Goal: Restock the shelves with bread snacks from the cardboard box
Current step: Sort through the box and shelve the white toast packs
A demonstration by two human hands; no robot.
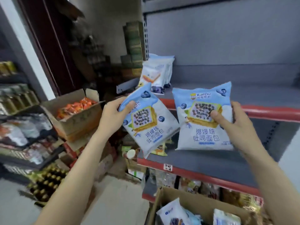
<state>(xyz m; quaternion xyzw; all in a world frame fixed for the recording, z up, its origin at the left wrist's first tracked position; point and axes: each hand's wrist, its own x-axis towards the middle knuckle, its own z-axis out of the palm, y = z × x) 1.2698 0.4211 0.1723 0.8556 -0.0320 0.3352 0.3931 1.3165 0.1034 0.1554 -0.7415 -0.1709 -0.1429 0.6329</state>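
Bread packets [151, 125] [204, 120] gripped in both hands [112, 117] [233, 125], cardboard box [203, 203] below

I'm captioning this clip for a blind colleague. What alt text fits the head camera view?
A person holds two blue-and-white bread packets, one in the left hand and one in the right hand, in front of a grey shelf with a red edge. A few matching packets stand at the shelf's left end, and an open cardboard box with more sits below.
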